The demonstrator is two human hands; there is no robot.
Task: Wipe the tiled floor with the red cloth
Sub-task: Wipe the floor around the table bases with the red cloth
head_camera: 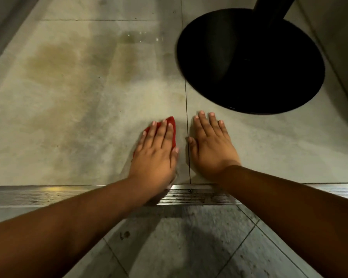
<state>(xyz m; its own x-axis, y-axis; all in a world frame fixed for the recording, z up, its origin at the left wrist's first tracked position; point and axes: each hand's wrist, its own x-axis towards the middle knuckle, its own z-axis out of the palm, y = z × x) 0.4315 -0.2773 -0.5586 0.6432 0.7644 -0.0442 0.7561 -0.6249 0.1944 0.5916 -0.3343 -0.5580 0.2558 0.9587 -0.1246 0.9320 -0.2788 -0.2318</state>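
Observation:
The red cloth [172,125] lies on the grey tiled floor [78,117], mostly hidden under my left hand [157,151]. That hand presses flat on it with fingers stretched forward; only the cloth's far tip and left edge show. My right hand [211,145] rests flat on the bare tile just right of a dark grout line [187,109], fingers spread, holding nothing. Brownish stains [54,61] and a wet patch [139,37] mark the tile ahead and to the left.
A black round pedestal base [249,61] with its post stands on the floor at the upper right, close to my right fingertips. A metal grated drain strip [48,195] runs across under my forearms. Darker tiles [179,247] lie nearer to me. A wall edge [340,57] runs along the right.

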